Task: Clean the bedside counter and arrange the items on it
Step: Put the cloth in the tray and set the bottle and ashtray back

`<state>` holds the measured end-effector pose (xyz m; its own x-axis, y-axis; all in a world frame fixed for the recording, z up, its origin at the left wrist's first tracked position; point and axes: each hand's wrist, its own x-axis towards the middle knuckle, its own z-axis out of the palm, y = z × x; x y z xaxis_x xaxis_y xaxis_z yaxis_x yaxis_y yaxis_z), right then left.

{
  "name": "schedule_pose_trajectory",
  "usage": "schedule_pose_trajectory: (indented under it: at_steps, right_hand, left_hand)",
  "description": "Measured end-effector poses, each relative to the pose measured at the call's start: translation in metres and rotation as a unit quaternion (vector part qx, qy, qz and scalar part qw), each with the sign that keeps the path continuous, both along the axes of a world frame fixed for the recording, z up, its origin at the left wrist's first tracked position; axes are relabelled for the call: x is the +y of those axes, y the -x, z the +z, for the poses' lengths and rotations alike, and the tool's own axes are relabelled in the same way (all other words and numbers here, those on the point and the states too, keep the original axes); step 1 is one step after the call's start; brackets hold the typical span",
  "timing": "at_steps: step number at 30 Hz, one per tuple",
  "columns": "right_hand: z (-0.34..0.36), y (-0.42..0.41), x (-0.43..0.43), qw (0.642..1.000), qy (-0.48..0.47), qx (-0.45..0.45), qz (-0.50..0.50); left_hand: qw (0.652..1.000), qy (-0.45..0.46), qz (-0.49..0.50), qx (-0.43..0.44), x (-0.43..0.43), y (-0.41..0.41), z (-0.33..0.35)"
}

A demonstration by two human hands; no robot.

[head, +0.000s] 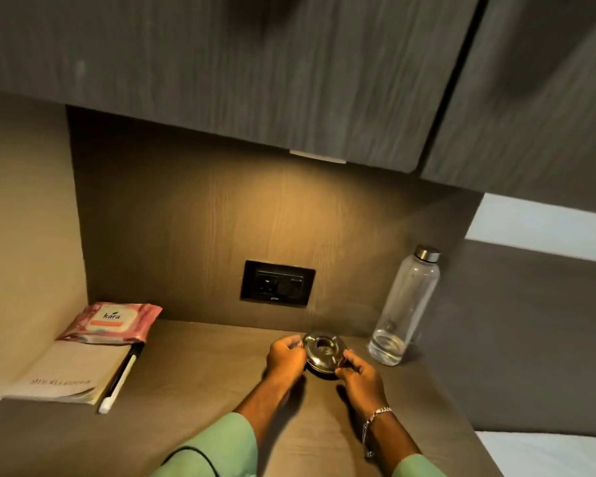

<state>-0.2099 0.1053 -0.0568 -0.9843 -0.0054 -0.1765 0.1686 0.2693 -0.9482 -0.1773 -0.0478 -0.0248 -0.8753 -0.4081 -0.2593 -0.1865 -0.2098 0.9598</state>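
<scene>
A round shiny metal ashtray (324, 351) sits tilted near the back of the wooden bedside counter (203, 390). My left hand (286, 358) grips its left rim and my right hand (357, 375), with a bracelet on the wrist, grips its front right rim. A clear, nearly empty bottle (401, 309) with a metal cap stands upright just right of the ashtray. At the far left lies a notebook (71, 371) with a pink pack of wet wipes (112, 323) on its back end and a white pen (119, 382) along its right edge.
A black wall socket (277, 283) is set in the back panel above the counter. Dark cabinets (221, 70) hang low overhead with a lit strip under them. White bedding (548, 452) lies beyond the counter's right edge.
</scene>
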Motion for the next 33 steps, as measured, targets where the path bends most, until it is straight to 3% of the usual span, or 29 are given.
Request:
schedule_pose_trajectory:
  at_steps: [5,15,20,28,33]
  right_hand:
    - [-0.002,0.018,0.010,1.000,0.008,-0.002,0.003]
    - [0.007,0.010,-0.003,1.000,-0.007,-0.006,-0.021]
    - [0.015,0.004,-0.013,0.998,-0.034,0.027,-0.048]
    - [0.042,-0.009,-0.017,0.978,-0.196,0.056,0.052]
    - [0.058,-0.035,-0.045,0.960,-0.226,0.163,0.014]
  left_hand:
    - [0.996,-0.027,-0.078,0.033,0.009,0.011,0.001]
    - [0.983,-0.038,-0.178,0.000,-0.004,-0.005,0.005]
    - [0.988,-0.004,-0.154,-0.013,-0.009,0.000,0.015]
    - [0.974,0.118,-0.188,-0.045,-0.019,0.012,0.014]
    - [0.986,0.074,-0.150,-0.025,-0.057,-0.015,0.025]
